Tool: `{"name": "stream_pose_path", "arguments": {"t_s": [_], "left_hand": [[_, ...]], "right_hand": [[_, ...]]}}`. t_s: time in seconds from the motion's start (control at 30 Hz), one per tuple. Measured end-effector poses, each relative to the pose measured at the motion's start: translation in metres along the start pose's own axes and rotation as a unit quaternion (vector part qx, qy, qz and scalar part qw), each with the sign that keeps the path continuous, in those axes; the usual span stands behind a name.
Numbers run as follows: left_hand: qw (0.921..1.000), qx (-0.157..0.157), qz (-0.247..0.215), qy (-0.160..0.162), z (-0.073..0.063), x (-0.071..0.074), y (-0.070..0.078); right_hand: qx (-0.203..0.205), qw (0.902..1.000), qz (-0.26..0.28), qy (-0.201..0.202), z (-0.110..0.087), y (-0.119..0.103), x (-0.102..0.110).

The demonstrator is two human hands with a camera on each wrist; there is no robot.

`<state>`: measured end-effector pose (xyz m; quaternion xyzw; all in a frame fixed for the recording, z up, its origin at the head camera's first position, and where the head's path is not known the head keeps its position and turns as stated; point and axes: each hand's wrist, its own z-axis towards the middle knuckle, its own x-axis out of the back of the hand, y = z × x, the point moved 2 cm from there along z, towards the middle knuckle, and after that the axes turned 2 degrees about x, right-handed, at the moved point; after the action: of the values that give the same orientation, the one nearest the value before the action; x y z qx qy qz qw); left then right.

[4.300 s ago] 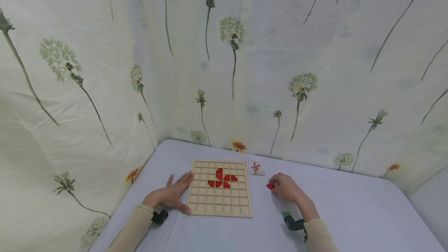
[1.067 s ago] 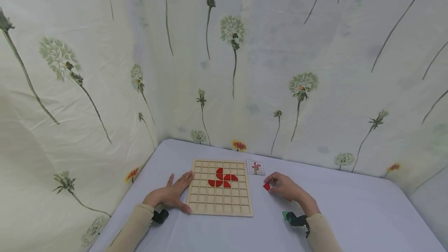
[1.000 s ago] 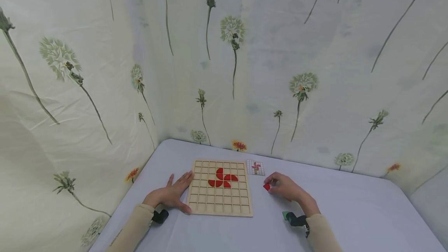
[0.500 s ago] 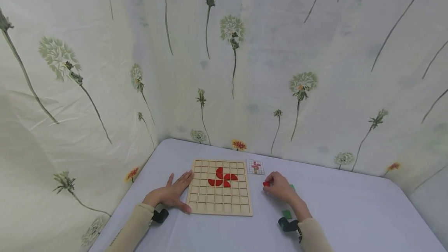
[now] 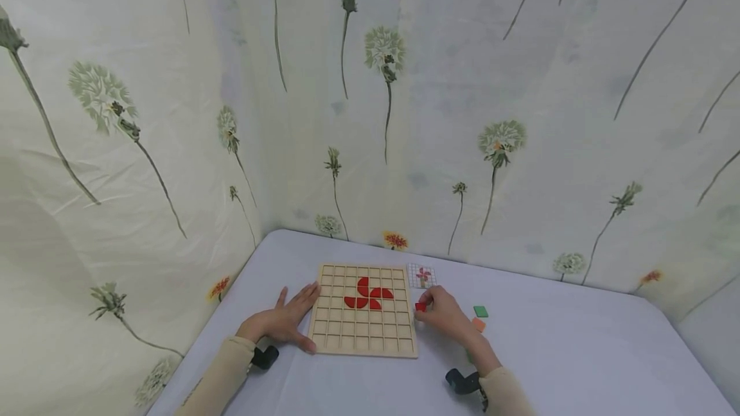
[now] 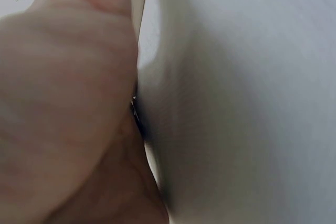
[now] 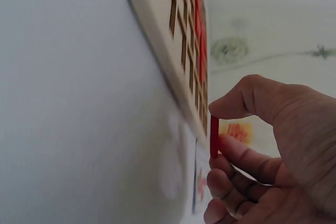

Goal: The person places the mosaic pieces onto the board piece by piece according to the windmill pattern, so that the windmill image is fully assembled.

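A wooden grid board (image 5: 364, 332) lies on the white table, with several red curved tiles (image 5: 363, 286) set in its cells as a pinwheel. My left hand (image 5: 280, 323) rests along the board's left edge, fingers spread and straight. In the left wrist view the hand is close and blurred, its fingertips hidden. Just off the board's right edge, my right hand (image 5: 445, 314) pinches a small red tile (image 5: 420, 307). The right wrist view shows that red tile (image 7: 214, 136) edge-on between thumb and fingers, above the table.
A small pattern card (image 5: 422, 275) printed with a pinwheel lies at the board's upper right corner. Right of my right hand are a green square tile (image 5: 480, 311) and an orange tile (image 5: 478, 324). Another green tile (image 5: 469, 356) is partly hidden by the right forearm.
My right hand has moved left toward the board with the red tile, uncovering the green and orange tiles behind it. The left hand has stayed in place.
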<state>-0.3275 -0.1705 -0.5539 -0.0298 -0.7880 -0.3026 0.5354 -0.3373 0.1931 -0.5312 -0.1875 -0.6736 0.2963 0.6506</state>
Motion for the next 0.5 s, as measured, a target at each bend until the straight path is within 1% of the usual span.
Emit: {"name": "stream_pose_path", "arguments": {"t_s": [0.1,0.27,0.5], "left_hand": [[1.0,-0.003,-0.001,0.002,0.0,0.001,0.0],[1.0,-0.005,-0.001,0.006,-0.001,0.003,0.001],[1.0,-0.003,0.0,0.003,-0.002,0.002,0.002]], "right_hand": [[0.009,0.9999,0.005,-0.008,-0.002,-0.012,-0.008],[0.048,0.9986,0.011,-0.022,-0.002,-0.029,-0.022],[0.082,0.9957,0.001,-0.044,-0.001,-0.042,-0.043]]}}
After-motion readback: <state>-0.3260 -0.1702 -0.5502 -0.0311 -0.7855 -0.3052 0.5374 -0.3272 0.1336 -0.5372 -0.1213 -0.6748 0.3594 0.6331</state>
